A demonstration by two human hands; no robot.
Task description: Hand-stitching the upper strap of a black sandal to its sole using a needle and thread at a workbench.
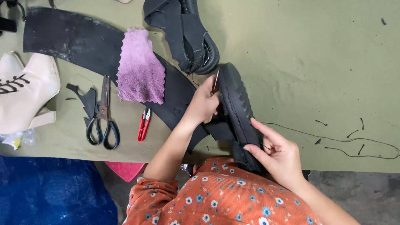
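1. Right now, the left hand (204,104) is pinching a thin metal needle (216,80) against the edge of a black shoe (237,112), its fingers closed on the needle.
2. The right hand (277,152) is gripping the shoe's lower end, thumb and fingers clamped around the thick rubber sole.
3. The shoe is standing on its side, tilted, between the two hands, just above the near edge of the surface (300,62); its chunky sole is showing ridged treads.
4. A second black shoe (187,33), with broad straps, is lying just beyond it.
5. A fuzzy purple cloth (139,68) with a zigzag edge is resting on a long curved sheet of black rubber (75,39).
6. Black-handled scissors (102,116) are lying near small red snips (144,124), both well left of the hands.
7. A cream laced boot (25,91) with a block heel is sitting at the left edge.
8. Loose black thread (354,141) is trailing across the olive fabric-covered surface on the right.
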